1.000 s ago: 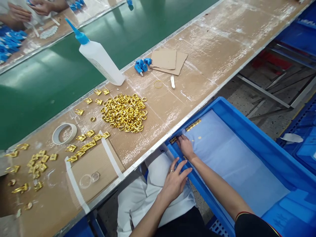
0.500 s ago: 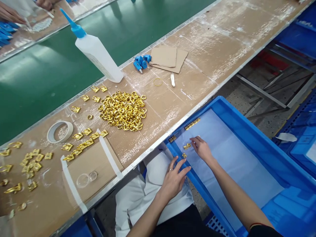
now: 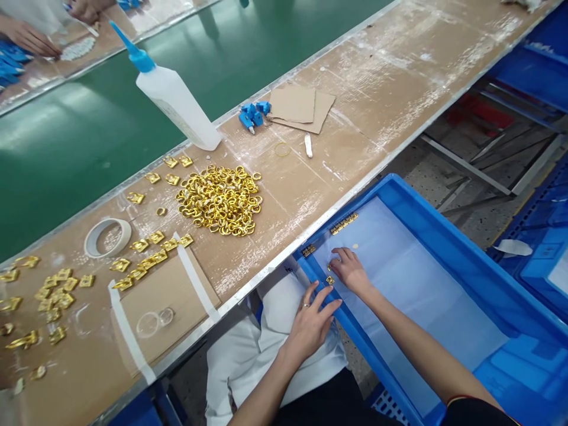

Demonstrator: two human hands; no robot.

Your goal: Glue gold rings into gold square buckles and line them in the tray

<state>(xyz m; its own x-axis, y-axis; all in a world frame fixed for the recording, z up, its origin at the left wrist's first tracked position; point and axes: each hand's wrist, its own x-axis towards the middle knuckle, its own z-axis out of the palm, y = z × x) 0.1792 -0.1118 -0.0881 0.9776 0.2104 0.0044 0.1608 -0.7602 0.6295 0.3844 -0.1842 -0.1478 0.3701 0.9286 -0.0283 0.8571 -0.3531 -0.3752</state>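
Observation:
My right hand [image 3: 348, 270] is inside the blue tray [image 3: 444, 236], its thumb and fingers closed on a small gold piece that they mostly cover. My left hand [image 3: 310, 319], with a ring on one finger, rests at the tray's near left rim with its fingers spread. A single gold piece [image 3: 329, 280] lies just beyond its fingertips. Along the tray's far left end stand a longer row of gold pieces [image 3: 344, 224] and a shorter row [image 3: 309, 250]. White paper [image 3: 412, 284] lines the tray.
On the bench are a heap of gold rings [image 3: 219, 201], a glue bottle [image 3: 177, 106], a tape roll [image 3: 107, 238], cardboard sheets [image 3: 297, 106], blue parts [image 3: 252, 116] and square gold pieces [image 3: 57, 290]. Another person's hand [image 3: 31, 38] is across the green belt [image 3: 89, 136].
My right hand has moved left and slightly nearer, now covering the spot where gold pieces lay. My left hand has barely moved. Across the belt, the other person's hand has shifted.

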